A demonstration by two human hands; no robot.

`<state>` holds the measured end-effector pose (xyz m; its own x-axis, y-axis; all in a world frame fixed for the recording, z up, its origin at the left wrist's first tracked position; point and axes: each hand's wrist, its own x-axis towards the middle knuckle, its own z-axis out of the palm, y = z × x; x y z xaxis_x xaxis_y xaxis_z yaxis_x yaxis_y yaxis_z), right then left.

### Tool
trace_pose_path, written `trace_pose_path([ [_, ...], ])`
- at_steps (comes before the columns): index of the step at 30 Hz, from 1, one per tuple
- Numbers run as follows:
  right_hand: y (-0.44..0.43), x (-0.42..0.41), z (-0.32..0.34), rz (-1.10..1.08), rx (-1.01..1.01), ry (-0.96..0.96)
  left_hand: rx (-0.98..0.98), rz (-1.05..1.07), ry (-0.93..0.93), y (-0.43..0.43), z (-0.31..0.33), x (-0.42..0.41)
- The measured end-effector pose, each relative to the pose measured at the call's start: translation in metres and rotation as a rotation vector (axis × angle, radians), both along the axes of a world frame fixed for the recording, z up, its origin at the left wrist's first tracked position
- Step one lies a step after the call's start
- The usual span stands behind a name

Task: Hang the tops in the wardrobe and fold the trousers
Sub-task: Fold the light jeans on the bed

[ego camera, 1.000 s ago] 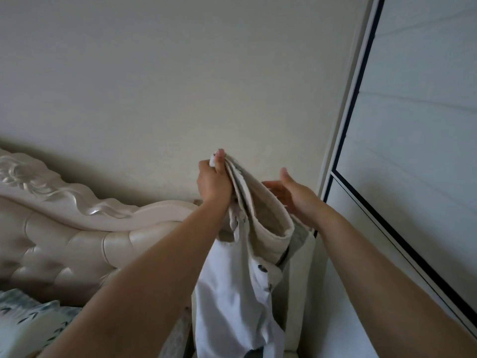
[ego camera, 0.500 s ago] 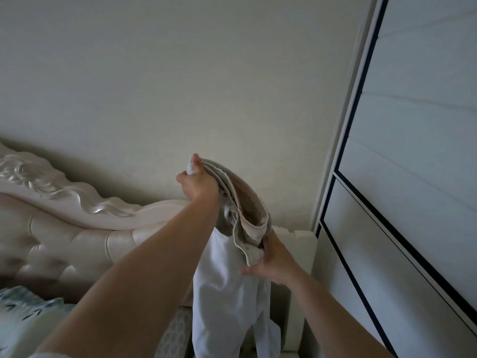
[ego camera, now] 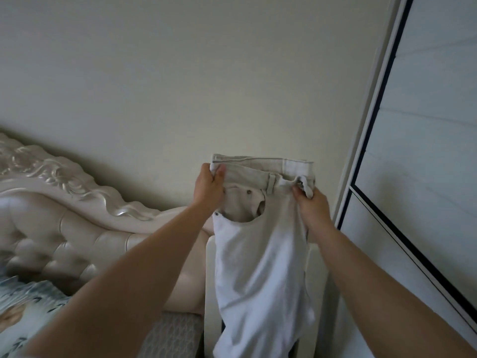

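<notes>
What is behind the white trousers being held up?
Behind the trousers, gripped at the waistband by the left hand and right hand, you can see the plain wall and the edges of a white bedside unit. Its middle is covered by the trousers.

The bed — cream, with a tufted, carved head — carries leaf-patterned bedding at lower left.

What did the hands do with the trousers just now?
The right hand, open a second ago, took hold of the waistband and pulled it out wide to the right. The left hand kept its grip on the other end. The trousers hang as before; headboard and wardrobe unchanged.
</notes>
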<state>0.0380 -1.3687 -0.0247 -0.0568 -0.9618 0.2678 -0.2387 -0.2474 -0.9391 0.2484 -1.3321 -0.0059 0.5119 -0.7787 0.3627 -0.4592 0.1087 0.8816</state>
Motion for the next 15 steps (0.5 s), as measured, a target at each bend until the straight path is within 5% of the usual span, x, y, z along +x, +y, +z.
trace_pose_path([
  [5,-0.015,-0.021,0.092,0.023,-0.163,0.248,-0.151,0.014,-0.166,0.006,0.067,0.016],
  [8,-0.011,-0.024,0.162,0.021,-0.322,0.222,-0.359,0.108,-0.231,0.012,0.136,0.017],
  [11,-0.007,-0.019,0.199,-0.013,-0.422,-0.018,-0.642,-0.104,0.144,0.02,0.182,0.011],
  [13,-0.011,-0.013,0.201,-0.041,-0.409,-0.141,-0.535,-0.389,0.359,0.018,0.174,0.004],
  [15,-0.018,-0.008,0.192,-0.086,-0.367,-0.183,-0.258,-0.482,0.374,0.015,0.136,-0.005],
])
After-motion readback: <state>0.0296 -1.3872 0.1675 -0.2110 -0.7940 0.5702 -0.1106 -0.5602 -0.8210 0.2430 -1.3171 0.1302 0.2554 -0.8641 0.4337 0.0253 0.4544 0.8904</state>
